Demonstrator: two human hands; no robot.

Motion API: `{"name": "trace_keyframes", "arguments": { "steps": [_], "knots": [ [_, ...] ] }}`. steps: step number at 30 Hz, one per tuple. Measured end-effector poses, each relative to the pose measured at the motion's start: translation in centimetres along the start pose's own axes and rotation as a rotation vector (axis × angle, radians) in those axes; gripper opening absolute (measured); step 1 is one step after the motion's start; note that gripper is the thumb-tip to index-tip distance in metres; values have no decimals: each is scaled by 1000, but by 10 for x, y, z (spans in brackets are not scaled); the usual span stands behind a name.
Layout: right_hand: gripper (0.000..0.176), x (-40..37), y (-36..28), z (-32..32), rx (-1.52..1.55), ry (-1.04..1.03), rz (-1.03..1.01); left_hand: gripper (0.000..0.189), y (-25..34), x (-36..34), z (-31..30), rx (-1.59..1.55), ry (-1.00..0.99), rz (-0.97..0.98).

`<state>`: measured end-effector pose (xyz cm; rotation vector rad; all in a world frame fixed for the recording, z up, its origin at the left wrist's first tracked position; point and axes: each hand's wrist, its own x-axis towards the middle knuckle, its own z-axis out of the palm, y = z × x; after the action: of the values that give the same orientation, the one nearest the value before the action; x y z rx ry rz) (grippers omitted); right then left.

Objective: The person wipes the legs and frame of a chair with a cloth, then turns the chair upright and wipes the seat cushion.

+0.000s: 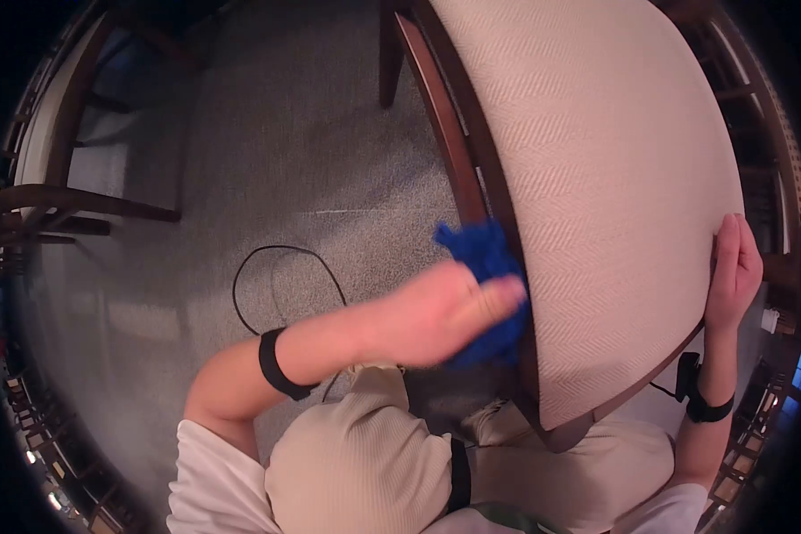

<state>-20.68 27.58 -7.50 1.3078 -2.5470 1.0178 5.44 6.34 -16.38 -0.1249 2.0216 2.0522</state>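
- The crumpled blue cloth (482, 254) is pressed against the dark wooden frame (458, 151) at the edge of the cream herringbone-fabric chair seat (614, 178).
- The left hand (449, 311), blurred, grips the cloth.
- The right hand (734, 274) lies open and flat on the seat's opposite edge.
- A black cable (276, 254) lies on the grey carpet floor (285, 133).

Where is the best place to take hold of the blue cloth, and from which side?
Probably its bunched middle, where the left hand presses it, coming from the floor side. The blue cloth lies against the chair's wooden rail, so the seat blocks the other side.
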Motion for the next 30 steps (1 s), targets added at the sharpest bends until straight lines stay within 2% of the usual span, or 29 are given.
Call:
{"name": "trace_keyframes", "arguments": {
  "steps": [2,4,7,8,10,12,14,15,16,17,18,19,20,21,22,23,24,27,30],
  "knots": [
    [28,1,-3,4,-2,-3,-22,56,-19,10,37,-1,238,506],
    [28,-1,5,-4,-8,-13,-19,58,-25,7,46,29,197,528],
    [27,0,6,-5,16,-28,-17,55,-10,-1,29,171,-120,226],
    [27,0,5,-6,7,-18,-12,55,-11,2,27,175,-133,233],
    [27,0,2,-4,-37,15,-19,57,-15,10,25,158,143,427],
    [27,1,-2,-4,-51,9,-30,57,0,11,-1,243,398,389],
    [27,3,1,-1,-21,21,-12,58,0,49,-24,-313,629,231],
    [27,2,3,-2,-20,26,-16,58,2,51,-22,-309,630,236],
    [27,2,4,-4,-19,23,-5,36,5,53,-22,-470,605,227],
    [27,1,5,-5,-19,17,9,30,7,52,-22,-634,574,212],
    [27,0,4,-6,-21,16,11,30,4,43,-17,-635,572,211],
    [27,1,3,-5,-47,26,-25,36,-2,28,-9,-227,418,295],
    [26,2,2,-3,-72,34,-61,58,-7,16,-2,179,258,366],
    [26,2,3,-3,-67,27,-60,56,-3,9,3,137,-118,17],
    [26,2,3,-3,-18,19,-27,50,-23,19,44,-83,207,528],
    [25,1,4,-3,35,6,8,39,-23,16,47,288,91,658],
    [25,-1,7,-1,44,-8,11,30,-15,8,47,372,42,595],
    [26,0,11,-8,-42,-14,10,29,-14,11,42,384,82,587],
    [27,1,2,-4,-36,7,-25,33,-15,11,25,349,28,688]
  ]
}}
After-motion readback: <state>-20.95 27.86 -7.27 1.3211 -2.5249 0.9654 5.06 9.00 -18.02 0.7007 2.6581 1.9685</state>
